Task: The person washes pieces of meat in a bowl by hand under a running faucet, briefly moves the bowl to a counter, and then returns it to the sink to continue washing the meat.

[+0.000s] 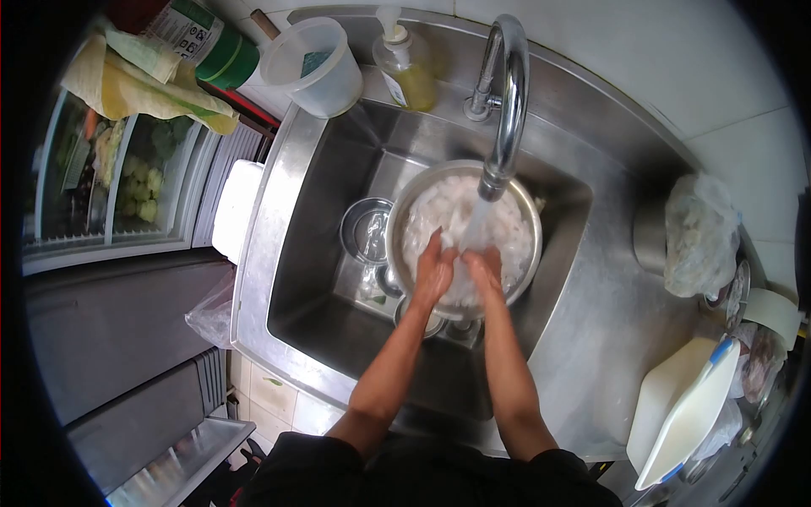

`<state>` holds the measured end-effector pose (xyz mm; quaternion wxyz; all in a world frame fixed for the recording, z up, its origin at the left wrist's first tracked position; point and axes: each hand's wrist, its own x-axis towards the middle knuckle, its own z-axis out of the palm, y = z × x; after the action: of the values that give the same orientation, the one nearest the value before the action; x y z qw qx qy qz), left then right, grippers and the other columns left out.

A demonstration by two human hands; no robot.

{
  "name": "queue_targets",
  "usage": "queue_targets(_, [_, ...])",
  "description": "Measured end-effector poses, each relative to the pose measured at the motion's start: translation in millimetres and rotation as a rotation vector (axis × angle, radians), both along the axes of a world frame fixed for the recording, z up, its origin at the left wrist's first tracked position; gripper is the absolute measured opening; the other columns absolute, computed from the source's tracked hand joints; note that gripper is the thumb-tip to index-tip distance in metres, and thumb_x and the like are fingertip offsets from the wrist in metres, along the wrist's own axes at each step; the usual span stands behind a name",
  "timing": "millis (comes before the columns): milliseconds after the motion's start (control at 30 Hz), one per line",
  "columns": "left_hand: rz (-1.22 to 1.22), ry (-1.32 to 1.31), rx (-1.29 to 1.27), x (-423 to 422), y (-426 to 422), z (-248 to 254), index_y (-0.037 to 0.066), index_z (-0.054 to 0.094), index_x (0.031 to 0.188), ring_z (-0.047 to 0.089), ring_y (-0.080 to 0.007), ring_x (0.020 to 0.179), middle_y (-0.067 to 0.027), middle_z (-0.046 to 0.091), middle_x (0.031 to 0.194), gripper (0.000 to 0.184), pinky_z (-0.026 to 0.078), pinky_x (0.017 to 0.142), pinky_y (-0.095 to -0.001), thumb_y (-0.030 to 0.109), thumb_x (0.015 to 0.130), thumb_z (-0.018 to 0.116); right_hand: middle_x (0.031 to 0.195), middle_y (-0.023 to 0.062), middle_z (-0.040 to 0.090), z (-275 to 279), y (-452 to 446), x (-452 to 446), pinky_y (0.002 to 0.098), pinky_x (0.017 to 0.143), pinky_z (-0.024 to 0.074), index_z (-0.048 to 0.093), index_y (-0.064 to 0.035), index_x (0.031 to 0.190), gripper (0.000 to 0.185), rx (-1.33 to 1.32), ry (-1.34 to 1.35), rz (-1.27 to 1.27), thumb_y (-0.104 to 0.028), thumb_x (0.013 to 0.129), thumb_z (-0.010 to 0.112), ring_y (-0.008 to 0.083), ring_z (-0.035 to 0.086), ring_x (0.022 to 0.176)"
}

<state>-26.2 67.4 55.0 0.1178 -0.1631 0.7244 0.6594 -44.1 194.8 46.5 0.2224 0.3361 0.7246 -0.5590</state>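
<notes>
The contents [435, 207] of the bowl [536, 241] are showing pale pinkish white against silver-grey metal. The tap [514, 93] is gleaming bright silver, while the sink [296, 287] is looking duller grey. The soap bottle [410, 84] is showing yellow liquid beneath a white pump [390, 21]. The cloth [139, 89] is displaying yellow, cream and green. The sleeves [308, 469] are showing plain black.

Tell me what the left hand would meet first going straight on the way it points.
Probably the pale pieces in the bowl, just ahead of the left hand; beyond them lies the bowl's far rim. How deep the hand sits is unclear from this view.
</notes>
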Motion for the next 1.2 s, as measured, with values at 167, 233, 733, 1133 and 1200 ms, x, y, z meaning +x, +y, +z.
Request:
queue_targets(167, [0.033,-0.033,-0.073,-5,-1,1,-0.011,0.04,0.137,0.054,-0.0249,0.115,-0.0215,0.059,0.123,0.056,0.038,0.102,-0.0311,0.017,0.089,0.051,0.12,0.0278,0.06,26,4,-2,0.0368,0.096,0.0458,0.048,0.0158,0.128,0.089,-0.143,0.093,-0.019,-0.038,0.064,0.08,0.0341,0.06,0.109])
queue_targets(233, [0.034,-0.028,-0.091,-6,-1,0,-0.012,0.04,0.137,0.054,-0.0255,0.115,-0.022,0.059,0.123,0.058,0.039,0.101,-0.0309,0.019,0.089,0.051,0.121,0.0272,0.06,29,5,-3,0.0361,0.095,0.0461,0.047,0.0157,0.13,0.093,-0.133,0.092,0.034,-0.041,0.065,0.081,0.0331,0.06,0.109])
queue_targets(733, [-0.049,-0.079,-0.215,9,-8,-15,-0.005,0.046,0.134,0.058,-0.047,0.11,-0.0346,0.062,0.11,0.06,0.044,0.093,-0.0431,0.034,0.089,0.053,0.108,0.03,0.066,-5,11,5,0.0384,0.088,0.0503,0.061,0.0135,0.115,0.08,0.215,0.125,0.23,-0.045,0.064,0.076,0.0348,0.065,0.104])
queue_targets(1133, [-0.048,-0.035,-0.309,4,-2,13,-0.006,0.05,0.13,0.066,-0.033,0.101,-0.0266,0.067,0.105,0.051,0.049,0.087,-0.0369,0.023,0.089,0.057,0.095,0.0291,0.068,12,10,-5,0.0431,0.082,0.0513,0.068,0.0073,0.1,0.052,0.206,0.199,0.331,-0.037,0.073,0.071,0.0397,0.067,0.094])
queue_targets(1200, [-0.039,-0.042,-0.313,4,-1,17,-0.005,0.05,0.13,0.066,-0.0333,0.101,-0.0267,0.067,0.105,0.049,0.049,0.087,-0.0376,0.023,0.09,0.057,0.095,0.0311,0.067,4,10,-4,0.044,0.082,0.0517,0.067,0.009,0.097,0.053,0.199,0.232,0.328,-0.037,0.072,0.072,0.0407,0.067,0.094])
